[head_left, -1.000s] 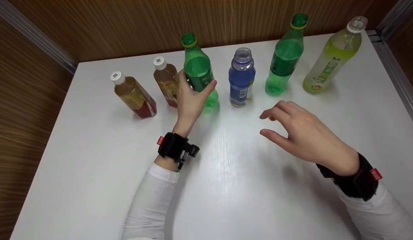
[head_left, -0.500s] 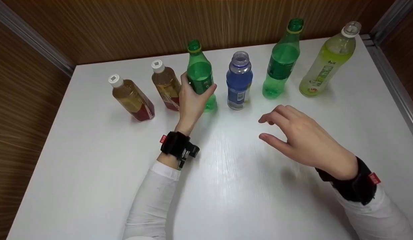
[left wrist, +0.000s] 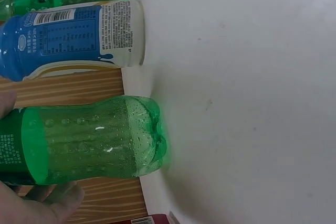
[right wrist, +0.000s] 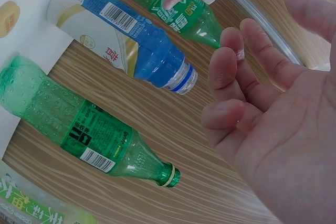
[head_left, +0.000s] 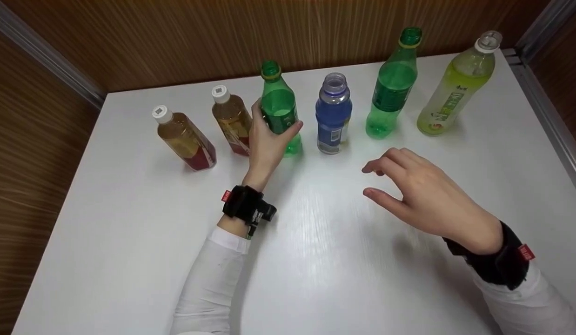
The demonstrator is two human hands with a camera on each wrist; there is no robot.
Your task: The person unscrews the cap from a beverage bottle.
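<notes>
My left hand [head_left: 265, 142] grips a green soda bottle [head_left: 279, 100] around its label, thumb on the right side. The bottle stands nearly upright, its ribbed base [left wrist: 144, 137] close over the white tabletop. To its right is a blue-labelled bottle [head_left: 333, 114] without a cap, and close on the left an amber drink bottle [head_left: 232, 118] with a white cap, partly behind my hand. My right hand [head_left: 416, 190] hovers above the table with loosely bent fingers and nothing in it. In the right wrist view its palm faces up beside the bottles.
A second green soda bottle [head_left: 394, 88] and a yellow-green drink bottle [head_left: 458, 88] stand back right. Another amber bottle [head_left: 188, 139] stands far left. A yellow round thing [right wrist: 8, 18] lies at the right wrist view's left edge. Wood-grain panels [head_left: 176, 37] rise behind the white table [head_left: 130, 242].
The held green bottle's neck has shifted slightly right and down, with my left hand staying around it. The head view has moved a little. My right hand has barely moved.
</notes>
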